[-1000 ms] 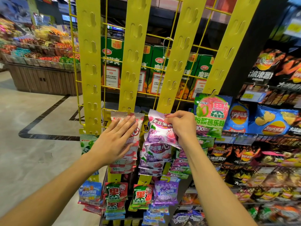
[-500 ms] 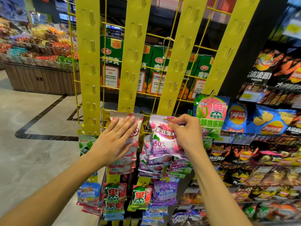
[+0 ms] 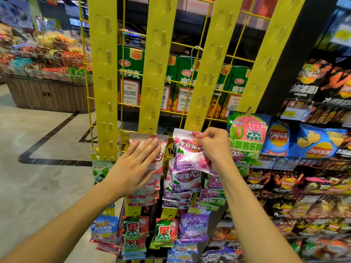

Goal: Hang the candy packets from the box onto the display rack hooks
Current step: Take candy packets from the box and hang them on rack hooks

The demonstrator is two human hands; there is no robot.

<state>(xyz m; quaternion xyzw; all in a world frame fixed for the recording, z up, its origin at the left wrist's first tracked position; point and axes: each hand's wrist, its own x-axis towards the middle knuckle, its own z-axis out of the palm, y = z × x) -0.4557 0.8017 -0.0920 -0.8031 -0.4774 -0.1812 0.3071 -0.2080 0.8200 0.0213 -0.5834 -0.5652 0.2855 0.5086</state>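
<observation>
At frame centre, the right hand [image 3: 213,147] pinches the purple candy packet [image 3: 187,151] by its top edge, long axis upright, tilting slightly, against a yellow rack strip [image 3: 207,88]. The left hand [image 3: 136,166] presses flat, fingers straight, on the white-and-red packet [image 3: 162,147] beside it.

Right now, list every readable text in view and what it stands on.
"果滋果心", "50%": purple packet pinched by the right hand.
"果", "果滋果袋": green-pink packet hanging on the far-right strip.
"Lay's乐事": blue chip bags.
"魔芋爽": green boxes behind the rack.
"阿尔卑斯": low purple packet.
Packet under the left hand, the price tags, the boxes' white labels: unreadable.
</observation>
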